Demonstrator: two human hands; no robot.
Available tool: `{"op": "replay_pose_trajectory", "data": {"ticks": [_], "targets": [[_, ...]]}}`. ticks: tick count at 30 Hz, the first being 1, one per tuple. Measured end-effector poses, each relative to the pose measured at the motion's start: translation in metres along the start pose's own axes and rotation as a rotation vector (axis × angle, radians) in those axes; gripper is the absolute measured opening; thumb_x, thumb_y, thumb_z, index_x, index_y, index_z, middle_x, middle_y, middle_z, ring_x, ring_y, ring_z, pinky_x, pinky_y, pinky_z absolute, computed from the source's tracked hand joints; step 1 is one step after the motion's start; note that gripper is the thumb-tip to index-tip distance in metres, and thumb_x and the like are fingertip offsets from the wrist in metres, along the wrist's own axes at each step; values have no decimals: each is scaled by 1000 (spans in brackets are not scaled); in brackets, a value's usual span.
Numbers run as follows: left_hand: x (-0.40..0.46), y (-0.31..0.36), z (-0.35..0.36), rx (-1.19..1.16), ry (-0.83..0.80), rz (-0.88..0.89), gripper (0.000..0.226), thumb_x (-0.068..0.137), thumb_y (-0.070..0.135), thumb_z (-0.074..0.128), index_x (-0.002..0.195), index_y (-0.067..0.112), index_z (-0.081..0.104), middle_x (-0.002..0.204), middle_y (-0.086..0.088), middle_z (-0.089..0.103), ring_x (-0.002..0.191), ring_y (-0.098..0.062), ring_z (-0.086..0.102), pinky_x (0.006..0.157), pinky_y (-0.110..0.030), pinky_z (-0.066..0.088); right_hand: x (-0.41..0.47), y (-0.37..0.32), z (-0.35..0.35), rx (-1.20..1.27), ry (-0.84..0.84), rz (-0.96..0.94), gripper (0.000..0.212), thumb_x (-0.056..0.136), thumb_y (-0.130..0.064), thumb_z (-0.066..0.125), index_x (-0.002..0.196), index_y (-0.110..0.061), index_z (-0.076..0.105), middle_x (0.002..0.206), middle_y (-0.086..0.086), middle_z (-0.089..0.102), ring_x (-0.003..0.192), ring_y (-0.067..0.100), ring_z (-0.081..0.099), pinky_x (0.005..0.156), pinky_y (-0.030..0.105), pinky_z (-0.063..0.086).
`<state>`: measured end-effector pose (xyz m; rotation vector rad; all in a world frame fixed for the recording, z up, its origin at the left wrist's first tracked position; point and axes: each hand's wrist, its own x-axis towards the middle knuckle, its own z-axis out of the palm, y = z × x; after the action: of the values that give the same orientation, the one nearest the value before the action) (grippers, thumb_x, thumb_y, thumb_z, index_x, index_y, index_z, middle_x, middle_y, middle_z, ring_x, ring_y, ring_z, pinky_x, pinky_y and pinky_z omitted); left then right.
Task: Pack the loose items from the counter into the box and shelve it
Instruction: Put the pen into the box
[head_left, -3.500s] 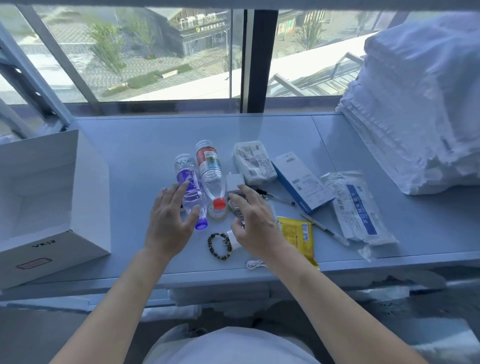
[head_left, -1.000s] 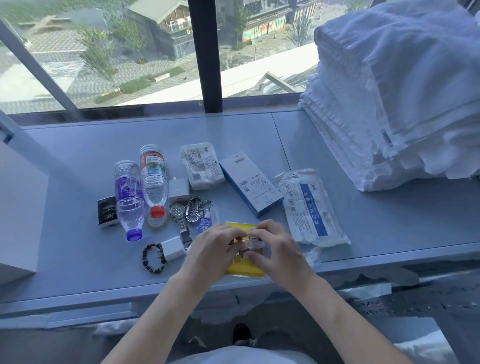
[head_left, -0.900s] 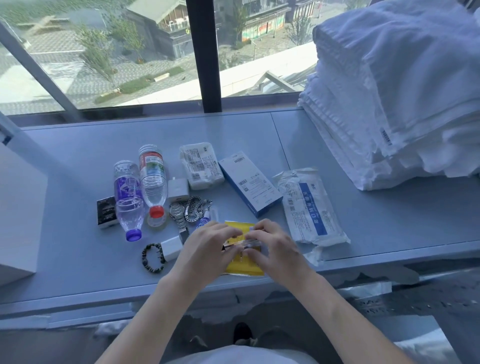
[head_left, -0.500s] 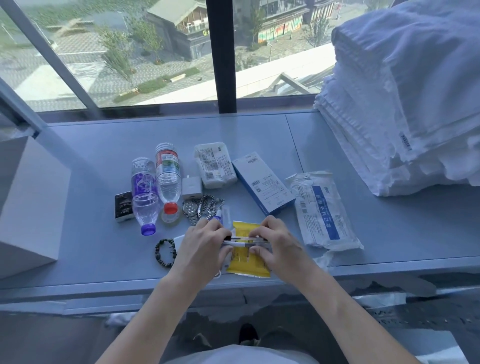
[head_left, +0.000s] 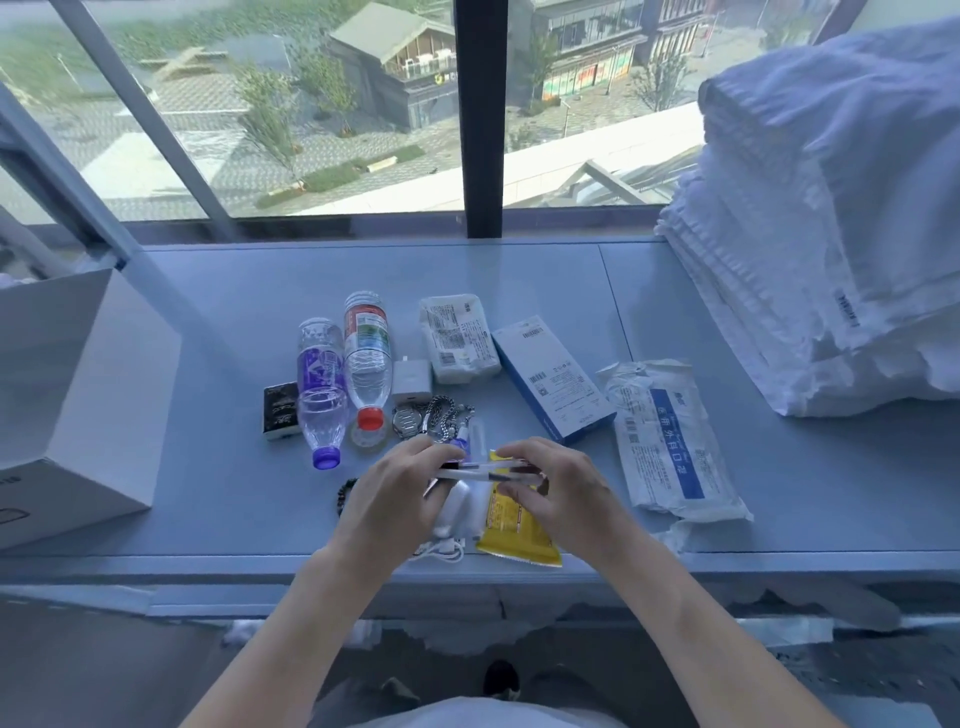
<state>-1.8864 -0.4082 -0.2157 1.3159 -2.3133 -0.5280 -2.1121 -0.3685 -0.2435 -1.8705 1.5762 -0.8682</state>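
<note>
We hold the pens (head_left: 485, 472) over the yellow packet (head_left: 511, 525), left hand (head_left: 392, 499) and right hand (head_left: 558, 488) fingers pinching them. Left of it the box (head_left: 88, 415) waits; nothing looks packed, shelving remains.

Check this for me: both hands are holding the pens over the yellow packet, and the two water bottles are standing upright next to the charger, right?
Not quite. The head view shows the two water bottles lying on their sides, caps pointing toward the person, not standing upright. The rest holds: the left hand and the right hand hold the pens over the yellow packet, and the bottles are next to the charger.
</note>
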Motion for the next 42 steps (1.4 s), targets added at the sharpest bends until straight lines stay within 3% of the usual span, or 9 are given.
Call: {"op": "replay_pose_trajectory", "data": {"ticks": [5, 9, 14, 20, 24, 29, 33, 37, 42], "targets": [[-14, -19, -20, -106, -13, -2, 30, 87, 17, 79, 116, 20, 73, 99, 10, 64, 91, -10, 64, 82, -34, 55, 18, -20, 16, 65, -15, -37, 32, 81, -21, 87, 111, -21, 76, 92, -18, 67, 85, 1, 65, 75, 14, 49], [-31, -38, -43, -129, 28, -31, 33, 86, 16, 80, 118, 21, 72, 101, 13, 64, 94, -4, 65, 85, -30, 55, 32, -42, 34, 99, -19, -79, 29, 79, -20, 89, 106, -20, 80, 92, -16, 71, 85, 4, 68, 75, 18, 50], [-58, -70, -90, -111, 115, -43, 33, 85, 13, 81, 116, 21, 73, 104, 13, 68, 89, -2, 68, 83, -21, 55, 58, -85, 63, 103, -60, -148, 28, 81, -19, 87, 108, -18, 80, 92, -24, 68, 84, -3, 67, 77, 10, 47], [-92, -120, -159, -66, 184, -65, 32, 83, 7, 81, 112, 21, 75, 97, 11, 67, 77, 12, 58, 75, -2, 39, 88, -157, 111, 114, -74, -228, 27, 81, -19, 87, 107, -15, 80, 91, -9, 72, 80, 8, 67, 77, 28, 54], [-114, -158, -206, -50, 245, -74, 34, 83, 8, 82, 113, 24, 76, 93, 13, 65, 76, 4, 58, 71, -5, 39, 106, -203, 148, 127, -39, -273, 27, 82, -18, 87, 107, -19, 79, 93, -11, 73, 80, -1, 64, 73, 12, 48], [-130, -209, -256, -56, 298, -73, 36, 82, 6, 83, 112, 24, 77, 90, 14, 65, 76, 1, 60, 69, -8, 41, 129, -255, 189, 147, -39, -273, 23, 90, -14, 78, 113, -18, 78, 90, -16, 69, 78, 6, 65, 72, 18, 50], [-140, -245, -286, -51, 293, -58, 35, 84, 9, 82, 115, 25, 77, 93, 13, 67, 74, -2, 64, 68, -20, 52, 143, -289, 217, 131, -47, -251, 22, 92, -13, 76, 113, -19, 78, 91, -15, 69, 80, 11, 66, 75, 23, 53], [-146, -281, -313, -40, 273, -38, 36, 85, 12, 81, 117, 28, 76, 94, 15, 66, 79, -1, 63, 70, -12, 45, 159, -319, 242, 88, -33, -240, 19, 93, -17, 75, 112, -19, 79, 90, -18, 68, 75, 7, 64, 75, 17, 50], [-146, -318, -331, -5, 256, -34, 46, 83, 1, 79, 120, 29, 74, 95, 14, 63, 79, 6, 58, 70, -7, 40, 177, -343, 268, 42, -32, -202, 21, 93, -14, 75, 113, -14, 78, 93, -5, 71, 75, 7, 63, 75, 21, 49]]}}
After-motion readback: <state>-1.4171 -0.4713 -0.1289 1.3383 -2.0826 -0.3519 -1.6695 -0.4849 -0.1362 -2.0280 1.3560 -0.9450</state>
